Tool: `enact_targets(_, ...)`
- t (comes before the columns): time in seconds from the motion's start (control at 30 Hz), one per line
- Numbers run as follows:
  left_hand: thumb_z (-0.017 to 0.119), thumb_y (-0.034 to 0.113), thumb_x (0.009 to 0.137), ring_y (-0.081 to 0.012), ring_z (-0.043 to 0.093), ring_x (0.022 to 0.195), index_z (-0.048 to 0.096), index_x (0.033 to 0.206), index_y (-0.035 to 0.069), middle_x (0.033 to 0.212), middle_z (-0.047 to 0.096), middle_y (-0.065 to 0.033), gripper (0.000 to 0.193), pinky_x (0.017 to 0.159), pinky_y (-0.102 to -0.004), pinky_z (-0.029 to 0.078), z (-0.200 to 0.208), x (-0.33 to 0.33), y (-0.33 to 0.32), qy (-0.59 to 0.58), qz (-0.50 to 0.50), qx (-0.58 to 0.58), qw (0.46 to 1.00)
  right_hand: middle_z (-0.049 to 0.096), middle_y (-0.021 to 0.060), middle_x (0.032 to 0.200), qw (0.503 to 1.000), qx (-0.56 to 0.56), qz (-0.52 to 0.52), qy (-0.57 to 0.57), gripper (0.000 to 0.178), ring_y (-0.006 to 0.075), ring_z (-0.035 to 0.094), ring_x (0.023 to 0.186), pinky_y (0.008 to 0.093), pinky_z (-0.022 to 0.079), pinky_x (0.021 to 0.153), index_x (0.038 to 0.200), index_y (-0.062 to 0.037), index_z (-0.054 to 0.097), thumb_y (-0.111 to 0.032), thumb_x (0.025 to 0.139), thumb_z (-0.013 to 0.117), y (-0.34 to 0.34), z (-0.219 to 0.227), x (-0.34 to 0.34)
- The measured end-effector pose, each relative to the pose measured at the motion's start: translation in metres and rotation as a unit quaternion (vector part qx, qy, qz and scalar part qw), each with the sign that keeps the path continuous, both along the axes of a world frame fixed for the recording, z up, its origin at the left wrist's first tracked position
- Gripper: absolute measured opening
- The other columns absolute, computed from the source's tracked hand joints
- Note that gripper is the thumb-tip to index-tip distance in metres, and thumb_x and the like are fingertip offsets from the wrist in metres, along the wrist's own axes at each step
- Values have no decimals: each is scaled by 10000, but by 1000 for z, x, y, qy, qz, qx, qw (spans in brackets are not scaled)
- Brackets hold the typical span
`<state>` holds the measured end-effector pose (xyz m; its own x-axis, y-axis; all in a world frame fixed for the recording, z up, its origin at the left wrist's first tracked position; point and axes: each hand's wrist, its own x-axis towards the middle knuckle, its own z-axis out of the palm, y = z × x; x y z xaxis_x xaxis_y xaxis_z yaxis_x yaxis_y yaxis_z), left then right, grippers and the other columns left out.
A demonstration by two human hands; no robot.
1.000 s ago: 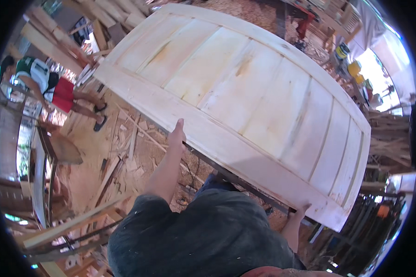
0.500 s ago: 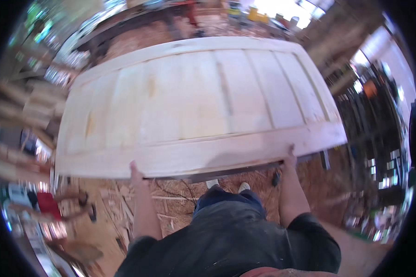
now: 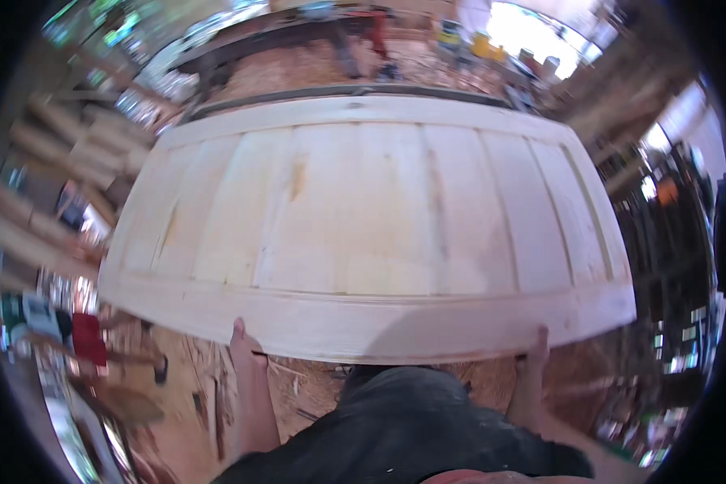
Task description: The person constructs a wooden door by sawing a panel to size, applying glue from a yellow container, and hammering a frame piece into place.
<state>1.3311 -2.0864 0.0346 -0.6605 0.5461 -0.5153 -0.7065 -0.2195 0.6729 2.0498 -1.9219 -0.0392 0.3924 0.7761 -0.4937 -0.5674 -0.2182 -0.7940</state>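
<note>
A large pale wooden door panel (image 3: 363, 218), framed with several vertical boards, lies flat in front of me and spans most of the view. My left hand (image 3: 246, 343) grips its near edge left of centre, thumb on top and fingers hidden beneath. Farther right along that same edge, my right hand (image 3: 534, 348) holds on in a like manner, its thumb over the rail. Brown stains mark some of the boards, and a shadow falls across the near rail. Beyond the far edge shows a dark bar (image 3: 363, 90).
A long workbench (image 3: 274, 40) stands at the back among wood shavings. Stacked planks (image 3: 73, 145) lean at the left. A person in red shorts (image 3: 89, 339) is at the lower left. Dark upright timber (image 3: 669, 242) lines the right. Scraps and shavings (image 3: 298, 387) cover the floor near me.
The door panel has come nearer to my body and sits lower in view, with both hands still on its near edge. A dark bar now shows past the far edge.
</note>
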Motion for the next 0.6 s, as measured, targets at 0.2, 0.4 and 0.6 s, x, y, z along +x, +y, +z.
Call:
enact_targets(0.2,608,298,1072,-333,486,1448,368,1590,13,1616,456,-154,638,1210,-521,407,51,39,6,58,24,-14,998,607,172,1402,995,34,38,-84,676,326,638,1250,457,553,1040,1492,54,477,-390,1025,681,37,173,-58)
enact_targets(0.4,680,245,999,-211,694,1055,593,1397,5,1216,694,-89,474,877,-380,608,178,111,-11,132,79,-125,980,618,150,1366,990,84,-12,-111,705,272,634,1205,423,529,1002,1481,56,497,-430,1006,685,66,206,50)
enact_targets(0.6,720,240,980,-120,646,813,639,1203,-11,994,680,-47,345,709,-262,557,253,127,7,240,132,-50,960,630,193,1363,982,110,45,-144,745,288,630,1210,415,504,1042,1454,104,520,-477,1011,664,107,283,86)
